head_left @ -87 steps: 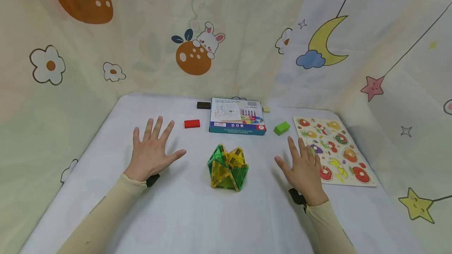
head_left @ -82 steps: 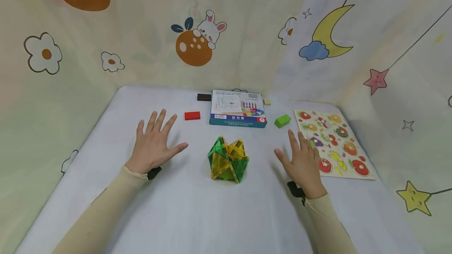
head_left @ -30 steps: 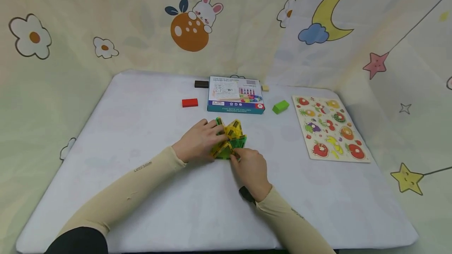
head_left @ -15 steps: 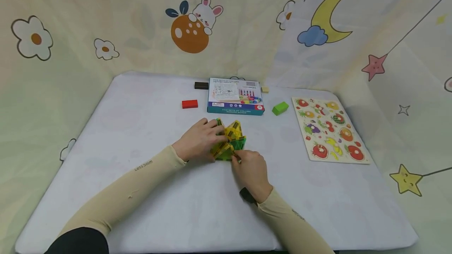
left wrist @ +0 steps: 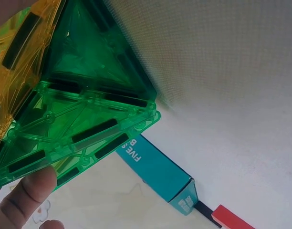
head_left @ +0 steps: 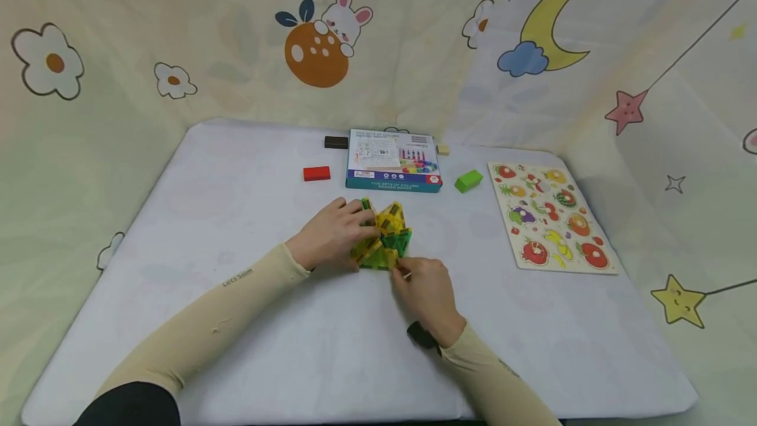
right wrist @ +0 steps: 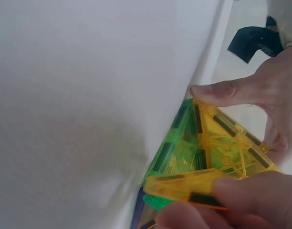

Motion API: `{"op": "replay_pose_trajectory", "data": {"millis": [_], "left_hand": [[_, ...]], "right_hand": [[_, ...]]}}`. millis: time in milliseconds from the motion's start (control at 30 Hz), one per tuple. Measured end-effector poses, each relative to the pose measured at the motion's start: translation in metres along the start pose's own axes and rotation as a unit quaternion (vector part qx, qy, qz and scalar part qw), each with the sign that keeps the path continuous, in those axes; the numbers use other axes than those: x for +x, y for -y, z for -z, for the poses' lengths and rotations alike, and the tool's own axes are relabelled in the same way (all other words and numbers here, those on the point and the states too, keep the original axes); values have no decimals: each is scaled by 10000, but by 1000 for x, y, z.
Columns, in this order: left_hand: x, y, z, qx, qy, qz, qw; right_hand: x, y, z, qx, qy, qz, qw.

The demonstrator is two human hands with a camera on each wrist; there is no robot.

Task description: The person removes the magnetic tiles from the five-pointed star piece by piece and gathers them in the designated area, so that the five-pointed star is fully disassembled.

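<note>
A structure of green and yellow translucent magnetic tiles [head_left: 395,217] stands mid-table on the white cloth. My left hand [head_left: 331,234] grips its left side, fingers curled over the top; in the left wrist view a fingertip [left wrist: 38,183] presses a green triangular tile [left wrist: 84,124]. At the near right corner, my right hand [head_left: 430,291] pinches a yellow magnetic tile [right wrist: 182,186] between thumb and fingers. That tile is angled outward from the structure; whether its far edge still touches, I cannot tell. The structure's left side is hidden by my left hand in the head view.
Behind the structure lies a flat teal-edged box [head_left: 393,160], with a black block [head_left: 336,142] and a pale yellow block [head_left: 443,150] beside it. A red block [head_left: 316,173] is at left, a green block [head_left: 468,181] at right. A fruit puzzle board [head_left: 550,215] lies further right.
Both hands, spread apart above the table at first, have come in to hold the structure. In the last half second my right hand has shifted slightly right and nearer, swinging the yellow tile outward.
</note>
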State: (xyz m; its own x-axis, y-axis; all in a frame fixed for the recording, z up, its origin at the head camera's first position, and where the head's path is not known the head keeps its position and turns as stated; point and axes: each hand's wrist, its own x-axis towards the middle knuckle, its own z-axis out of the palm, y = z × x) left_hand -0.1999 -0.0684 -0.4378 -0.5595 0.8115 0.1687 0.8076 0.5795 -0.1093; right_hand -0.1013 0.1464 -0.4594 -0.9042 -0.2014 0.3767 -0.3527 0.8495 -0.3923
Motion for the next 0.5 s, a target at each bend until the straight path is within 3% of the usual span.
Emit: {"op": "replay_pose_trajectory", "data": {"millis": [233, 500], "left_hand": [[1, 0, -1, -24, 23, -9, 10000], [1, 2, 0, -138, 90, -21, 9999]], "right_hand": [[-8, -14, 12, 1034, 114, -111, 9945], [-19, -45, 29, 1745, 570, -1209, 9755]]}}
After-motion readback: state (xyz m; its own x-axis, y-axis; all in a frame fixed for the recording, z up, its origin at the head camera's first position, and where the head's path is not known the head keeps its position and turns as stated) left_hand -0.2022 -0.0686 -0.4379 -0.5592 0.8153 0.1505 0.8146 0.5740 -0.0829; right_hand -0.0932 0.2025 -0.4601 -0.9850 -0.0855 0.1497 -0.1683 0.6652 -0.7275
